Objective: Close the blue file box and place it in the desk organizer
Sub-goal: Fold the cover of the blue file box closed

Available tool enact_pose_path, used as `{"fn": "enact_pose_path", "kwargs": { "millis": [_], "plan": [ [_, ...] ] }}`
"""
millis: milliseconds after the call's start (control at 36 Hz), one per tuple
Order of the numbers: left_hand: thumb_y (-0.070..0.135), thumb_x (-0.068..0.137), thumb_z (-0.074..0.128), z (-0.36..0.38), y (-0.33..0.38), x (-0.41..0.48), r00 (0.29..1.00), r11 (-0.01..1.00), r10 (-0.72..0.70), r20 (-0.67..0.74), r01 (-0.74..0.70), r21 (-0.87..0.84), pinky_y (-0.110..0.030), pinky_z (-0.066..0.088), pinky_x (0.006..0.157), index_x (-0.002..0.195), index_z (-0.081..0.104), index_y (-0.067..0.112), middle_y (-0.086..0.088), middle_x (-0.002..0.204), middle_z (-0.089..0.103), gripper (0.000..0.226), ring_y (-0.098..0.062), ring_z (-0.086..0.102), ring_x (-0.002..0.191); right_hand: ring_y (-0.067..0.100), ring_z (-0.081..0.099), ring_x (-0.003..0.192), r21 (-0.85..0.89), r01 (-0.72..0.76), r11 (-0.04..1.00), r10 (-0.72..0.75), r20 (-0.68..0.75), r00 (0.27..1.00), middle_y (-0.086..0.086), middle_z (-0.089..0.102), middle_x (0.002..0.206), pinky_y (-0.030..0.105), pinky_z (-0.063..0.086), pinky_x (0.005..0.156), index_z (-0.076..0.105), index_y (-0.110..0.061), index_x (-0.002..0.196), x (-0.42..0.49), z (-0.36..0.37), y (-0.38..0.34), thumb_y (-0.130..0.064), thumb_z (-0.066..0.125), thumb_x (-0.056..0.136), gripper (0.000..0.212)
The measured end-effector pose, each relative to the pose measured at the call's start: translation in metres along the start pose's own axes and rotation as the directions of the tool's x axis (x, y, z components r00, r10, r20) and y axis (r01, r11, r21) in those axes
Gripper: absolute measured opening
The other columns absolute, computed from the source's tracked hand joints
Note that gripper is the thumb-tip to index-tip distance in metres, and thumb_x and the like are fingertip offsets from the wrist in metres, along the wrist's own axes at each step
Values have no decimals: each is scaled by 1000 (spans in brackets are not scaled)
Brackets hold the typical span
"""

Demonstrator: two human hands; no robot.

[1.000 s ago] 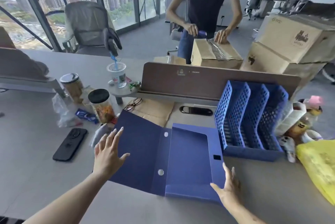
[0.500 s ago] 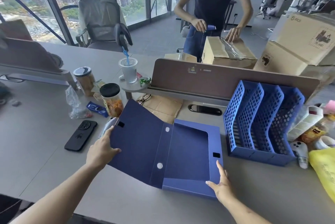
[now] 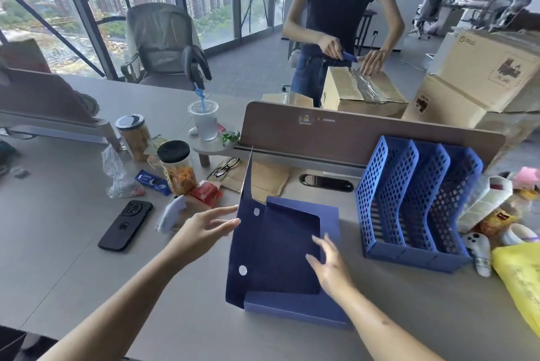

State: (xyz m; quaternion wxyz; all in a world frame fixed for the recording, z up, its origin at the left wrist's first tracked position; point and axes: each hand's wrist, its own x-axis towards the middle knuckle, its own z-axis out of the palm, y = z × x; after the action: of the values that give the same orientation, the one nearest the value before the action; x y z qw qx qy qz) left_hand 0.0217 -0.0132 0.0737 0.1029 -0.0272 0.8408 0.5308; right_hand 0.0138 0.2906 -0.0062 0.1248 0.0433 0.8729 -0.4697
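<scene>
While the left hand (image 3: 204,224), grip wide, tips the blue file box (image 3: 283,258) lid upright, the right hand (image 3: 330,265), also wide, steadies its tray left of the desk organizer (image 3: 415,205).

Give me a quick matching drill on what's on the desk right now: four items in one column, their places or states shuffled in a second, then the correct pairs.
Items
1. blue file box
2. desk organizer
3. black phone
4. plastic cup

Places or states
A. on a small raised shelf at the left end of the desk divider, blue straw in it
B. lying flat, to the left of the left hand
C. cover flap raised near upright, not yet shut
D. standing to the right of the right hand, its slots empty as far as visible

Pairs: 1-C, 2-D, 3-B, 4-A
</scene>
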Motion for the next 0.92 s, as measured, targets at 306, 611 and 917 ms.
{"fn": "enact_pose_path", "kwargs": {
  "millis": [306, 611, 917],
  "plan": [
    [67, 71, 68, 90, -10, 18, 999, 999, 36, -41, -35, 39, -30, 51, 89, 135, 47, 55, 25, 115, 69, 68, -4, 65, 104, -5, 39, 132, 414, 154, 897, -149, -45, 988, -6, 35, 154, 24, 30, 103, 28, -36, 147, -22, -1, -82, -43, 49, 96, 55],
    [88, 47, 64, 129, -29, 49, 988, 953, -146, -54, 155, 260, -50, 26, 116, 152, 13, 45, 10, 161, 24, 124, -29, 23, 147, 26, 61, 119, 450, -56, 891, 122, -119, 985, 1, 39, 153, 46, 52, 99, 34, -21, 149, -17, -8, -32, 7, 44, 86, 69],
    [97, 19, 62, 146, -66, 73, 895, 832, -445, -8, 417, 365, -57, 21, 116, 153, -15, 27, -1, 167, 1, 170, -34, 9, 151, 14, 55, 118, 360, -241, 901, 307, -137, 942, -3, 47, 148, 22, 53, 81, 34, -23, 149, -16, -22, 15, 10, 36, 86, 71]
  ]
}}
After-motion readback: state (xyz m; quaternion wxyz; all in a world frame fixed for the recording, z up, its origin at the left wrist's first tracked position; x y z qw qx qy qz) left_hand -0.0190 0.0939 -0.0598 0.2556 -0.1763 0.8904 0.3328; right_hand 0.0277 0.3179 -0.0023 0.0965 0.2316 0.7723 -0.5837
